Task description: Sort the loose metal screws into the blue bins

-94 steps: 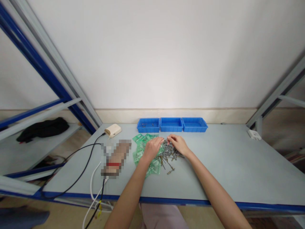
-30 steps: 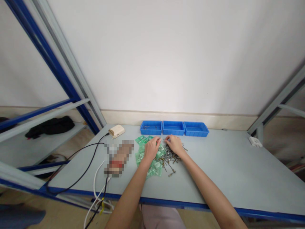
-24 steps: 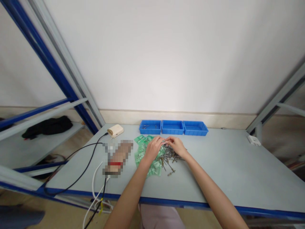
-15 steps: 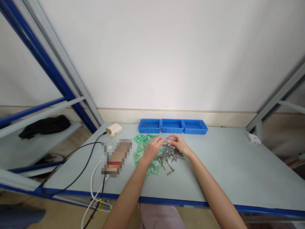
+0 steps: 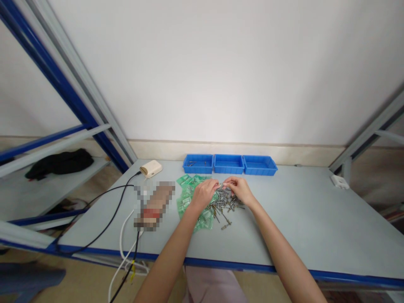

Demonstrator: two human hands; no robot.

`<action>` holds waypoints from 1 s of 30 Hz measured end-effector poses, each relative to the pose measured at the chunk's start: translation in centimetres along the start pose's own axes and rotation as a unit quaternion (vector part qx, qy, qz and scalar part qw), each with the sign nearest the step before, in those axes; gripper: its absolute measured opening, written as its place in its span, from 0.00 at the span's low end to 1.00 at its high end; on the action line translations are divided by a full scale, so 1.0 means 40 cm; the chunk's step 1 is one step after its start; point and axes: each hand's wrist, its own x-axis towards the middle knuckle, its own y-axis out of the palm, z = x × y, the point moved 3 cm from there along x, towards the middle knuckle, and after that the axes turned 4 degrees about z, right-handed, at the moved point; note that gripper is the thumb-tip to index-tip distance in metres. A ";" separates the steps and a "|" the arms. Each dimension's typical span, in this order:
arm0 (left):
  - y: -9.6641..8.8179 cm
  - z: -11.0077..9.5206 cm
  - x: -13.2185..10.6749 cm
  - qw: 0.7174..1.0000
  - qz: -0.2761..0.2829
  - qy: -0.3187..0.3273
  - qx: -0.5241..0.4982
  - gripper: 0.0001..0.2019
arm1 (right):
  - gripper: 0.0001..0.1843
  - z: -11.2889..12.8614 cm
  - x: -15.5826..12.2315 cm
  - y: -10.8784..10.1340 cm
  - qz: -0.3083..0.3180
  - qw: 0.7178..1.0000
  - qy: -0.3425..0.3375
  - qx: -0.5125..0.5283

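Above the pile of screws [image 5: 224, 201], left hand [image 5: 204, 194] and right hand [image 5: 241, 190] meet.
Fingers pinch narrowly; whether they hold a screw cannot be told. Beyond the grip, the blue tray [image 5: 197, 170] holds few pieces; most lie loose beneath, with green bags [image 5: 186, 198] to the left.

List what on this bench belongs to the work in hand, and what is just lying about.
In hand: left hand and right hand, both at the pile of small grey metal screws; green plastic packets beside it; row of three blue plastic trays behind.
Lying about: cream plastic box; black cable; white cables; crumpled black cloth.
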 end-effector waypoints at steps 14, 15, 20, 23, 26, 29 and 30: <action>0.000 0.001 0.006 1.000 -0.011 0.012 0.023 0.12 | 0.13 0.048 -0.020 -0.004 -0.025 0.967 -0.082 -0.242; 0.000 0.000 0.006 1.000 -0.010 0.015 0.026 0.12 | 0.13 0.049 -0.021 -0.003 -0.023 0.966 -0.079 -0.246; -0.004 -0.002 0.006 0.999 -0.002 0.013 0.052 0.15 | 0.11 0.043 -0.021 0.000 -0.018 0.967 -0.080 -0.242; -0.002 -0.002 0.006 0.998 0.010 0.010 0.054 0.16 | 0.10 0.040 -0.021 -0.001 -0.018 0.966 -0.090 -0.243; 0.003 -0.001 0.006 0.999 0.022 0.017 0.041 0.13 | 0.13 0.045 -0.023 -0.004 -0.013 0.963 -0.084 -0.256; 0.008 0.001 0.006 0.998 0.030 0.018 0.047 0.13 | 0.18 0.052 -0.025 -0.003 0.002 0.962 -0.075 -0.261; 0.008 0.001 0.006 0.998 0.032 0.017 0.052 0.14 | 0.18 0.053 -0.025 -0.001 0.010 0.963 -0.075 -0.259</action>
